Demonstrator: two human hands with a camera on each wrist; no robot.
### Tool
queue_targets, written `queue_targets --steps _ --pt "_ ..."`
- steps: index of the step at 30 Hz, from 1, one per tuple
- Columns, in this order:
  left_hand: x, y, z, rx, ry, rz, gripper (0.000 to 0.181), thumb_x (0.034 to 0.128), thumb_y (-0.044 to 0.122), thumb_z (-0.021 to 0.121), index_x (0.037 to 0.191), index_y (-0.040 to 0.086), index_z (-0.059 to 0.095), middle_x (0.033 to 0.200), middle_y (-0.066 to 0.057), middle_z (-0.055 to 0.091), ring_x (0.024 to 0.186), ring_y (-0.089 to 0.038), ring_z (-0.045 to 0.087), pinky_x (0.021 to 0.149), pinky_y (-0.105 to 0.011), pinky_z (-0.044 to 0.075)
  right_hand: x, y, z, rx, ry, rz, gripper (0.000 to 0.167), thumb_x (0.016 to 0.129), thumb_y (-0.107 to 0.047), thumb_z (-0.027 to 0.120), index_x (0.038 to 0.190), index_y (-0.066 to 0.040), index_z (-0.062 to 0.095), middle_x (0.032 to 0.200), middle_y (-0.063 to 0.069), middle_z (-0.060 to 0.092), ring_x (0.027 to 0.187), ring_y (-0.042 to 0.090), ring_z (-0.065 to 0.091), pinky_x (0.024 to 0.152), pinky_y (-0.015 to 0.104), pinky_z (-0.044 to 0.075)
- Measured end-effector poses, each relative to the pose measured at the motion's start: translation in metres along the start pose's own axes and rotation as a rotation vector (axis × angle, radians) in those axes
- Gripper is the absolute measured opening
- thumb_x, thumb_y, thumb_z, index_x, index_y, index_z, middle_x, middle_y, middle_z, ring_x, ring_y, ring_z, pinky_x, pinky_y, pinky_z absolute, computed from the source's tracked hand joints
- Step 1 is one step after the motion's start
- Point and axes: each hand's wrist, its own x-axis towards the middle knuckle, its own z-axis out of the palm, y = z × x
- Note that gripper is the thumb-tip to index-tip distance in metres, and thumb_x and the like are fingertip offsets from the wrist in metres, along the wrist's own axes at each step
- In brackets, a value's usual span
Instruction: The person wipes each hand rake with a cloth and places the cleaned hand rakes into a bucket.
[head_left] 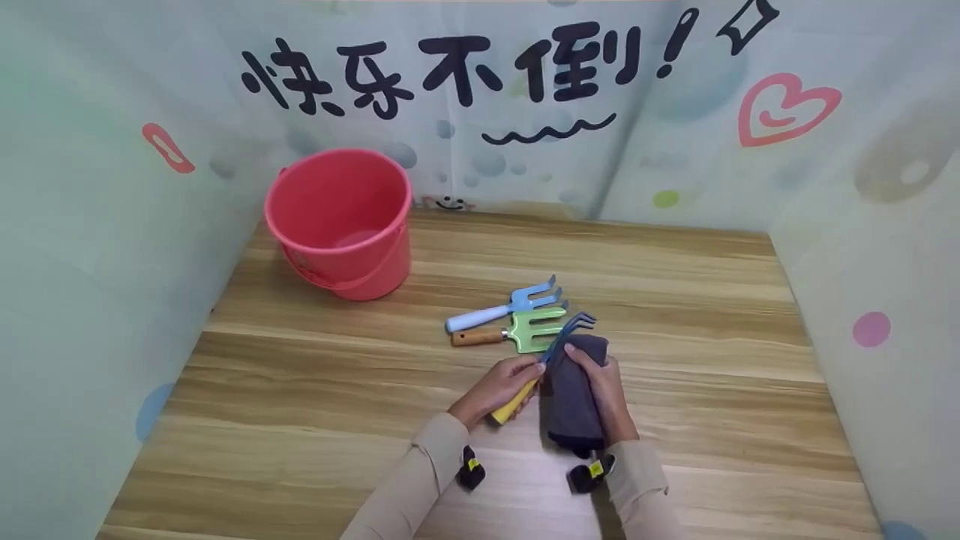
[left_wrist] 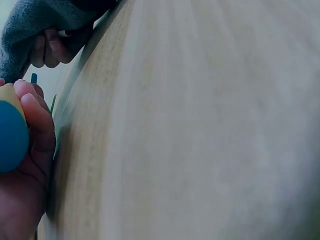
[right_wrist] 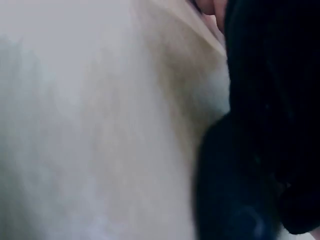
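Observation:
My left hand (head_left: 515, 382) grips a small hand rake (head_left: 513, 403) by its yellow handle, the blue bent tines pointing up and away. Against the tines' neck lies a folded dark grey cloth (head_left: 576, 397), which my right hand (head_left: 609, 382) holds with the thumb on top. In the left wrist view the handle's blue end (left_wrist: 12, 137) shows inside the curled fingers, with the grey cloth (left_wrist: 47, 20) beyond. Dark cloth (right_wrist: 270, 100) fills the right side of the right wrist view and hides most of the right hand.
Just beyond the hands lie a green fork with a brown wooden handle (head_left: 480, 337) and a light blue rake (head_left: 480, 318), side by side. A red bucket (head_left: 386, 266) stands at the back left of the wooden table (head_left: 315, 420). Printed fabric walls (head_left: 675, 150) enclose the back and sides.

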Motion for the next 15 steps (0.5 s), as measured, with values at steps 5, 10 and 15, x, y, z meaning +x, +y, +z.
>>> queue_targets --steps 5,10,15 --pt "-0.0019 -0.0002 0.0003 0.042 0.014 0.006 0.039 0.0943 0.042 0.050 0.093 0.003 0.054 0.061 -0.002 0.051 0.044 -0.012 0.047 0.038 -0.024 0.042 0.0000 -0.0010 -0.0006 0.037 -0.006 0.015 0.021 0.085 -0.025 0.066 0.081 -0.004 0.064 0.063 0.004 0.066 0.055 0.016 0.062 0.054 0.030 0.052" --pt "-0.0024 0.0006 0.0024 0.113 0.022 0.044 0.041 0.0937 0.043 0.051 0.090 0.002 0.053 0.060 -0.001 0.051 0.043 -0.011 0.048 0.040 -0.024 0.043 -0.0003 -0.0038 -0.0046 0.064 0.003 0.004 0.019 0.087 -0.024 0.064 0.079 -0.007 0.064 0.063 0.003 0.065 0.055 0.014 0.061 0.054 0.028 0.051" --pt "-0.0036 0.0004 0.0033 0.182 0.029 0.051 0.038 0.0939 0.044 0.050 0.089 0.007 0.057 0.060 0.002 0.053 0.044 -0.010 0.049 0.041 -0.024 0.043 -0.0025 -0.0047 -0.0083 0.077 0.035 0.022 0.020 0.088 -0.029 0.062 0.081 -0.009 0.063 0.065 0.000 0.064 0.057 0.013 0.061 0.056 0.027 0.052"
